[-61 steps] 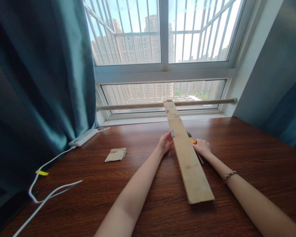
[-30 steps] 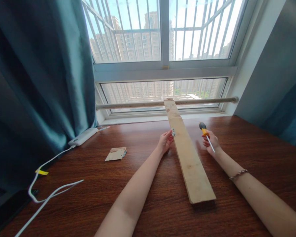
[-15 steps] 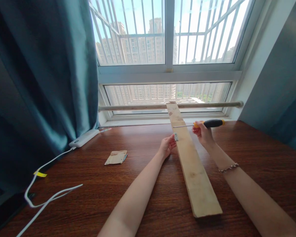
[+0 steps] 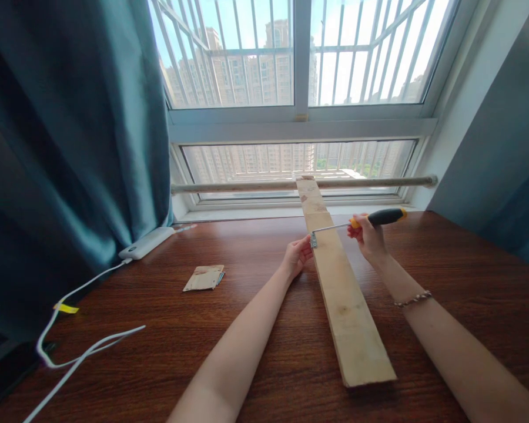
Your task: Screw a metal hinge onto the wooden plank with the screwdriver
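Note:
A long pale wooden board [image 4: 344,294] lies on the brown table, running away from me toward the window. At its left edge my left hand [image 4: 298,256] is closed, fingertips pinching a small metal bracket [image 4: 314,241] against the wood. My right hand [image 4: 367,237] is closed around the yellow front part of a screwdriver [image 4: 385,217] with a black and yellow handle. The screwdriver lies nearly level across the board, its tip at the top of the bracket. Whether a screw sits under the tip is too small to tell.
A small cardboard piece [image 4: 203,278] lies left on the table [image 4: 158,376]. Farther left are a white power strip [image 4: 147,242] and a white cable [image 4: 83,356] near the blue curtain [image 4: 127,117]. A horizontal rail [image 4: 247,187] crosses before the window, by the board's far end.
The screwdriver's tip has come down and toward me, from above the board onto the top of the bracket. My left hand keeps its grip on the bracket. The view has shifted slightly.

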`<state>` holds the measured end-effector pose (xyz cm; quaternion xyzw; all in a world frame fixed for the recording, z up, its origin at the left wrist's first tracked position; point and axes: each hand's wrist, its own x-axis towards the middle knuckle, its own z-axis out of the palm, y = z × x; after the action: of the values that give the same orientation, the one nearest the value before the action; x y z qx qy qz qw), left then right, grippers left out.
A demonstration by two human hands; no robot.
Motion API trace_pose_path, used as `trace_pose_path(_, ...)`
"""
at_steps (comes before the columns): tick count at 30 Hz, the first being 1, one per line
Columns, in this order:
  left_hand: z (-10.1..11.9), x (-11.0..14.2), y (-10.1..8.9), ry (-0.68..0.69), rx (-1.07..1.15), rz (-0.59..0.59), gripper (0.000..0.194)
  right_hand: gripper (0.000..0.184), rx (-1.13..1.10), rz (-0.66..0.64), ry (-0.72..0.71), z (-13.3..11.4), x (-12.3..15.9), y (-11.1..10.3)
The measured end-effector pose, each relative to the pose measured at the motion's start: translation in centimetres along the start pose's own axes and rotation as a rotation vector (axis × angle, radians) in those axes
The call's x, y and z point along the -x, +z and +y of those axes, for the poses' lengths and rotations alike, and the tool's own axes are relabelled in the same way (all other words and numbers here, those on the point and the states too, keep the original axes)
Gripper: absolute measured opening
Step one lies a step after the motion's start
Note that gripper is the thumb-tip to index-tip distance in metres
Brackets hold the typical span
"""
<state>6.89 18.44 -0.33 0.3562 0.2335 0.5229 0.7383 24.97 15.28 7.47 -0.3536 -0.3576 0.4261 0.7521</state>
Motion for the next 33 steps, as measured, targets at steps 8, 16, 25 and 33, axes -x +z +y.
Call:
trace_pose_path(8,0.2,0.1,0.0,-0.003,-0.014,0.009,0.031,0.022,0.023,-0.009,-0.015,-0.4,0.2,0.3)
trace_pose_path(16,0.1,0.1,0.0,0.011,-0.013,0.016,0.028,0.013,0.222,-0.075,-0.117,-1.1,0.4,0.4)
trace_pose_path(25,-0.1,0.0,-0.3,0.015,-0.026,0.002,0.031,0.020,0.236,-0.296,-0.021,-2.8,0.4,0.7)
trace_pose_path(33,-0.2,0.0,-0.4,0.018,-0.026,-0.003,0.032,0.032,0.252,-0.430,0.228,-5.3,1.2,0.8)
